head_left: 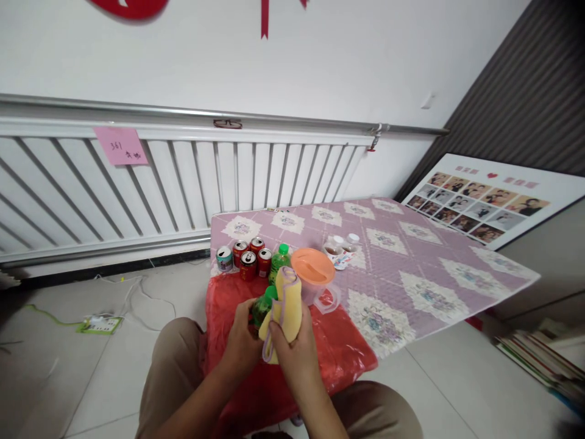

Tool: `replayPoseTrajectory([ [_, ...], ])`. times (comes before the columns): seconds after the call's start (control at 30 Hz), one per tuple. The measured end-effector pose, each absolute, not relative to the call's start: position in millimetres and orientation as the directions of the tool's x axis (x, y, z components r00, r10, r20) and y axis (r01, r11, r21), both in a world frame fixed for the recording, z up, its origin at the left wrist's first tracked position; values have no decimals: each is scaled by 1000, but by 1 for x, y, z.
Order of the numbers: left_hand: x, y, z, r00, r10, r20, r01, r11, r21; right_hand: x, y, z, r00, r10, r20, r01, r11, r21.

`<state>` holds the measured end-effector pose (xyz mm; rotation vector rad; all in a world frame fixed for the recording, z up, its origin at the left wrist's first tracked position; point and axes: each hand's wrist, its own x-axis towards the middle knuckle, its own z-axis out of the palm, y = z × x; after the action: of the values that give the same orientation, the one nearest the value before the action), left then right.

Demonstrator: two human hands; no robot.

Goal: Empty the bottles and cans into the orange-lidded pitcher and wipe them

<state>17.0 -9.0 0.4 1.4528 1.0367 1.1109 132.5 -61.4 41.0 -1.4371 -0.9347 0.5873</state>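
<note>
My left hand (242, 335) is wrapped round a green bottle (262, 305) with a bright green cap, held above a red plastic sheet (338, 347). In my right hand (299, 344) is a folded yellow cloth (289, 305) with a purple edge, close against the bottle's right side. The cloth and my fingers hide part of the bottle. Just beyond stands a second green bottle (280, 261), upright and capped. To its right is a pink plastic pitcher (326, 297) with an orange lid (313, 266).
Several red cans (248, 266) and one teal can (224, 260) stand at the table's left. Two white-capped containers (343, 245) sit beyond the pitcher on the patterned tablecloth (429, 292). A white radiator (256, 174) lines the wall. A power strip (99, 324) lies on the floor.
</note>
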Motion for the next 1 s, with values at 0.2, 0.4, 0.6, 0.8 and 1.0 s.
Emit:
replayPoseTrajectory([
  [0.2, 1, 2, 13, 307, 946, 106, -32, -101, 994, 143, -54, 26, 413, 887, -207, -284, -91, -954],
  [0.4, -11, 11, 35, 312, 946, 90, -147, -46, 988, 144, -64, 5, 384, 878, -285, -345, -149, -927],
  [0.6, -14, 10, 43, 259, 961, 97, -258, -28, 966, 146, -69, -8, 197, 904, -379, -598, -196, -777],
  [0.8, -11, 12, 37, 148, 984, 98, -273, -55, 960, 132, -74, -14, 63, 921, -383, -675, -243, -696],
  [1.0, -16, 24, 26, -10, 995, 101, -200, -101, 974, 156, -112, -7, 81, 889, -451, -504, -354, -788],
])
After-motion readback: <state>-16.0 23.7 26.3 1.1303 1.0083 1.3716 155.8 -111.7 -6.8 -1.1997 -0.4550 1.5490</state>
